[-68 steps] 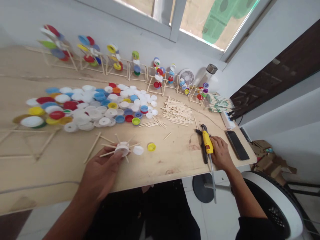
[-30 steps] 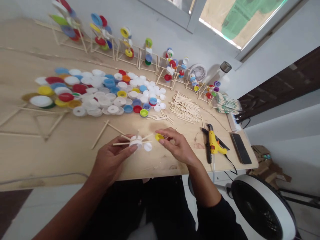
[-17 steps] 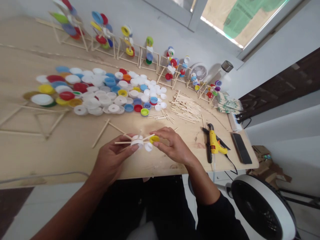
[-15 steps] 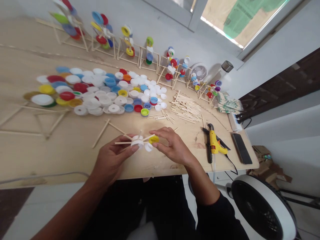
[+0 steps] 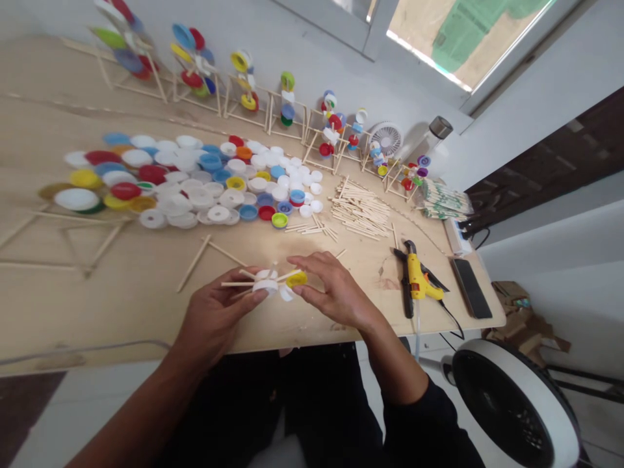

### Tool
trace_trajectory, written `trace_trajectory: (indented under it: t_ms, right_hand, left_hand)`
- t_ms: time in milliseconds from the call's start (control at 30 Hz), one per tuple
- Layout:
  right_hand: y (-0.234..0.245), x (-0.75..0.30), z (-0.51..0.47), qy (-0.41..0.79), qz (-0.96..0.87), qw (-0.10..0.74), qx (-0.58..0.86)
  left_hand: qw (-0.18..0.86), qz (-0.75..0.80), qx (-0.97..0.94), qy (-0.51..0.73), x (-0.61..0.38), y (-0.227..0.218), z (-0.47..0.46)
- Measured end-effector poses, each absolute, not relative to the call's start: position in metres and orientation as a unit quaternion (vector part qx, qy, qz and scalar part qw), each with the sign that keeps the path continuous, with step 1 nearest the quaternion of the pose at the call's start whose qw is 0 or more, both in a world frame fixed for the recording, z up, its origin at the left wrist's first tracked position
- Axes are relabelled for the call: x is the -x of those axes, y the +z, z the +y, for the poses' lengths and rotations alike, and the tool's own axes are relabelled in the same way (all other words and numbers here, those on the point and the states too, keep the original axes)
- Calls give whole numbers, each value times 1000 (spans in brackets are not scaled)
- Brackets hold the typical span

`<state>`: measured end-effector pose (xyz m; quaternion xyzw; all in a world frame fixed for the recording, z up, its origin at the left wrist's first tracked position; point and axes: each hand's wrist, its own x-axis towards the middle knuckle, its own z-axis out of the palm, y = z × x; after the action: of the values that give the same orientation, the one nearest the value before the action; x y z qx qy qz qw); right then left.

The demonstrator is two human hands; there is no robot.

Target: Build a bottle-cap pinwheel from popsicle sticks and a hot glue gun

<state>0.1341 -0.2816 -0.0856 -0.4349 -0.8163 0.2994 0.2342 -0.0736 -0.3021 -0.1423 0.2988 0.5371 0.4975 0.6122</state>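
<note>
wooden table (image 5: 146, 309) below window (image 5: 468, 32): one white-cap hub (image 5: 264, 286), stick spokes (image 5: 236, 284), pinched in left hand (image 5: 219, 304); one yellow bottle cap (image 5: 296, 280) beside a rightward spoke, nearer right hand (image 5: 336, 289), fingers curved about it, grip unclear; hot-glue gun (image 5: 416, 278) farther right.

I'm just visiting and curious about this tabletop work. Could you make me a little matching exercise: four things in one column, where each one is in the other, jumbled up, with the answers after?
Things:
1. white hub with sticks
2. yellow cap
3. glue gun
4. phone

Places:
A. to the right of the glue gun, lying flat
B. at the fingertips of the right hand
C. between the right hand and the phone
D. held in the left hand

Right pairs: 1-D, 2-B, 3-C, 4-A
</note>
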Motion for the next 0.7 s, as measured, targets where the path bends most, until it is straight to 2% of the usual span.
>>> trace_trajectory:
  t_ms: [400,700]
  right_hand:
    - [-84,-134,-285,307,-811,236,439]
    - [-75,-148,-289,330,-760,342,443]
  left_hand:
    - [599,560,-291,493,70,-129,-301]
    - [617,557,-211,514,68,-123,-296]
